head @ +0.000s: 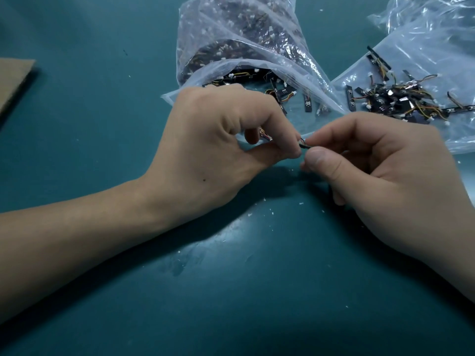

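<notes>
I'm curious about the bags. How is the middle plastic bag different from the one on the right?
The middle bag bulges, stuffed full; the right bag lies flat. The middle bag's parts are packed in a thick heap, while the right bag's parts are a small scattered pile. Both are clear, crinkly plastic with small black wired parts.

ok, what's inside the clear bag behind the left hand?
The clear bag is packed with small black boards with coloured wires and white plugs, loose at its open mouth. The left hand covers the mouth's near edge; deeper contents blur behind crinkled plastic.
</notes>
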